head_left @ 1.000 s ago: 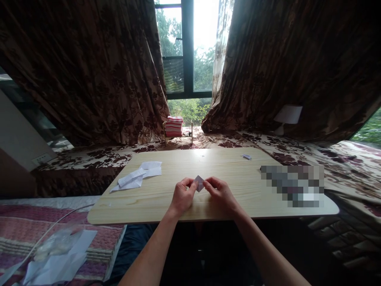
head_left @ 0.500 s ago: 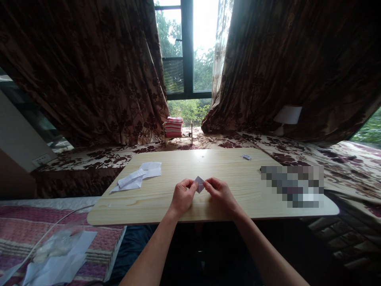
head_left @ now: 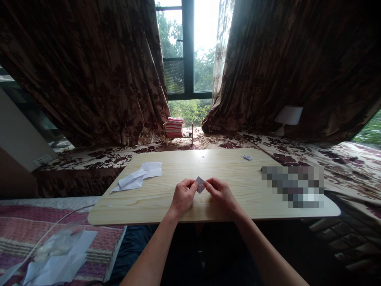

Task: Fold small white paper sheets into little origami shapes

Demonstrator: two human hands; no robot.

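Observation:
A small folded paper [head_left: 200, 185], diamond-shaped and pale, is held up between my two hands over the near part of the table. My left hand [head_left: 183, 196] pinches its left corner between thumb and fingers. On the opposite corner, my right hand [head_left: 219, 192] is closed with its thumb and fingertips. The exact folds are too small to make out. To the left lie white paper pieces [head_left: 131, 181], creased and overlapping. A tiny folded paper piece [head_left: 247, 157] rests near the far right of the table.
The light wooden table [head_left: 166, 206] has rounded corners. A blurred-out patch [head_left: 293, 186] covers something at its right. Beyond stand red-striped folded cloths [head_left: 174, 127] on a small rack and a white lamp [head_left: 288, 115]. More paper sheets [head_left: 56, 266] and a plastic bag [head_left: 56, 244] lie on the bed at lower left.

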